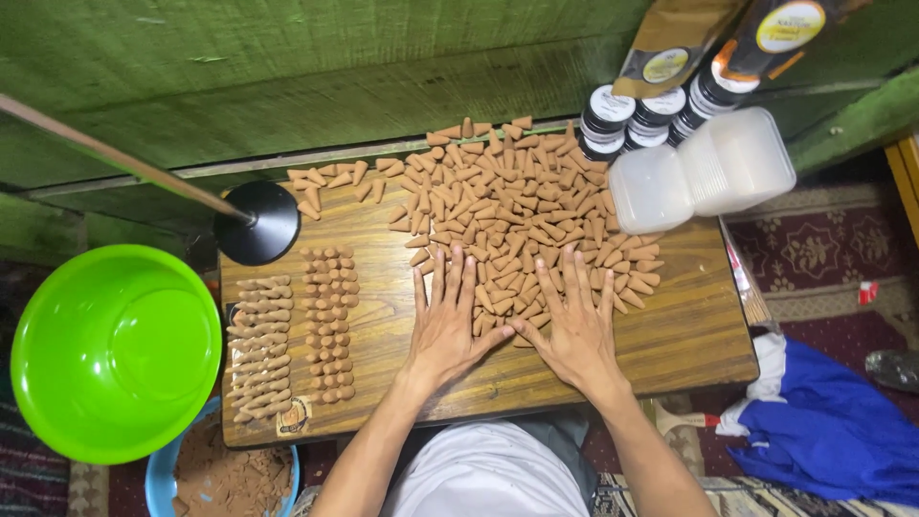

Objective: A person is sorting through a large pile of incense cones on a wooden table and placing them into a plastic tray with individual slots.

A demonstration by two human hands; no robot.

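My left hand (446, 321) and my right hand (574, 325) lie flat, fingers spread, on a small wooden table (699, 316). Their fingertips rest on the near edge of a large loose heap of tan cone-shaped pieces (512, 196) that covers the table's far middle. The thumbs almost meet over a few cones. Neither hand grips anything. On the left side of the table stand two neat columns of upright cones (328, 325), and beside them a column of cones lying on their sides (260, 349).
A black round stand base (257, 223) with a slanting pole sits at the table's far left corner. A bright green bowl (115, 349) lies left of the table. Stacked clear plastic containers (704, 172), dark jars (637, 120) and brown pouches stand at the far right. Blue cloth (833, 421) lies on the floor.
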